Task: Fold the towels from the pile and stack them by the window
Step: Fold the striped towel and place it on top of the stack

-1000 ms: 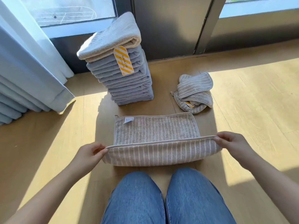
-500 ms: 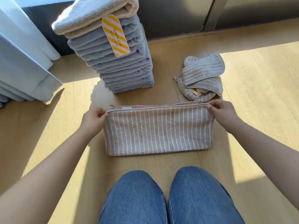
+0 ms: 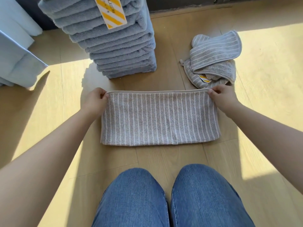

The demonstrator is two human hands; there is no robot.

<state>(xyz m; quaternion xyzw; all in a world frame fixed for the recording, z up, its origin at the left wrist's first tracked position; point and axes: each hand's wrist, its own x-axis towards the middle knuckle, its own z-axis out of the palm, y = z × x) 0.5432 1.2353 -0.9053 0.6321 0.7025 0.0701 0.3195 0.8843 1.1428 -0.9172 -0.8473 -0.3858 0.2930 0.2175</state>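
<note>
Beige terry crossed by thin white lines fills the middle of the head view: a striped towel (image 3: 159, 118) lies flat on the wooden floor (image 3: 164, 161) as a long rectangle. We see the left hand (image 3: 95, 99) pinching its far left corner, thumb and fingers drawn together on the hemmed edge. The right hand (image 3: 223, 98) pinches the far right corner in the same way. Between the two grips the far hem runs straight. From the grips the cloth spreads back toward the person's knees (image 3: 164, 199) in blue jeans, which are near its closer edge but apart from it.

Just beyond the left grip we find the stack (image 3: 114, 46) of folded grey-blue towels standing on the floor. Its top is cut off by the frame, and a yellow-and-white tag (image 3: 111, 12) hangs down its front. Just beyond the right grip, close to the knuckles, lies the pile (image 3: 214, 61) of unfolded striped towels, crumpled, with a small yellow tag (image 3: 204, 78) poking out of it. Well out to the left of the left grip we make out a pale blue curtain (image 3: 18, 59) reaching the floor. Sunlight falls in bright patches on the boards outside both forearms.
</note>
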